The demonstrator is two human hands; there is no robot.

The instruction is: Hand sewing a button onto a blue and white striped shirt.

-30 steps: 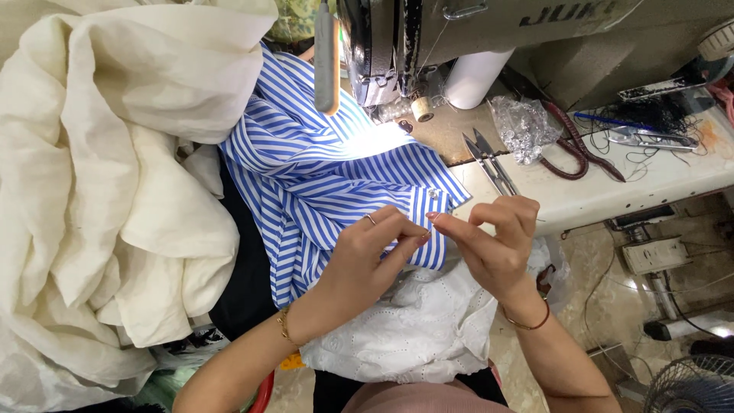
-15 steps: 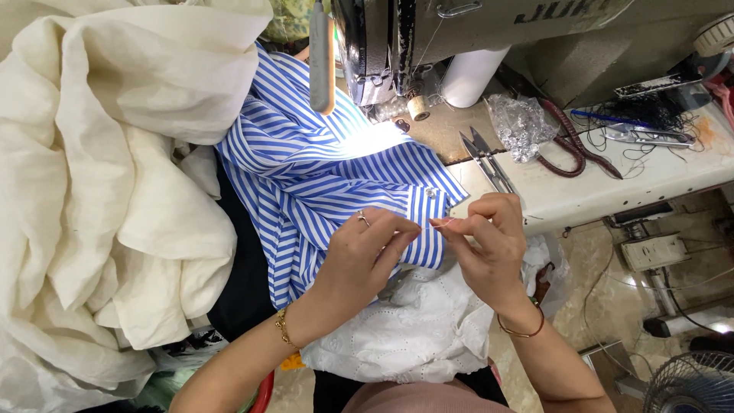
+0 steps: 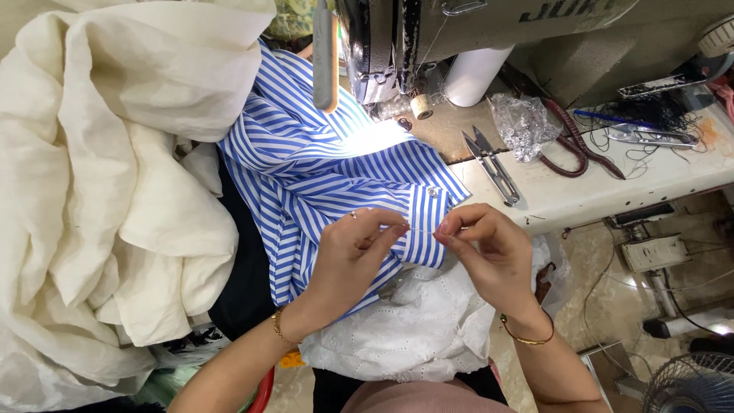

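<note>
Sewing-table surface (image 3: 612, 191) is running across the upper right, with a sewing machine (image 3: 459, 30) standing over it and cut off by the top edge. Cream fabric (image 3: 99, 191) is lying heaped at far left. Blue-and-white striped garment (image 3: 321, 176) is draping from under the machine toward the person's lap, its buttoned cuff (image 3: 424, 226) lying between the hands. Left hand (image 3: 355, 260) is closing thumb and forefinger on the cuff edge. Right hand (image 3: 489, 256) is pinching what appears to be a fine needle or thread, too thin to make out. White eyelet fabric (image 3: 413, 329) is lying beneath both hands. Thread snips (image 3: 493, 164) are resting on the table, beside a crumpled clear plastic bag (image 3: 524, 126) whose contents cannot be told. Scissors (image 3: 650, 136) are lying farther right, among loose dark threads.
</note>
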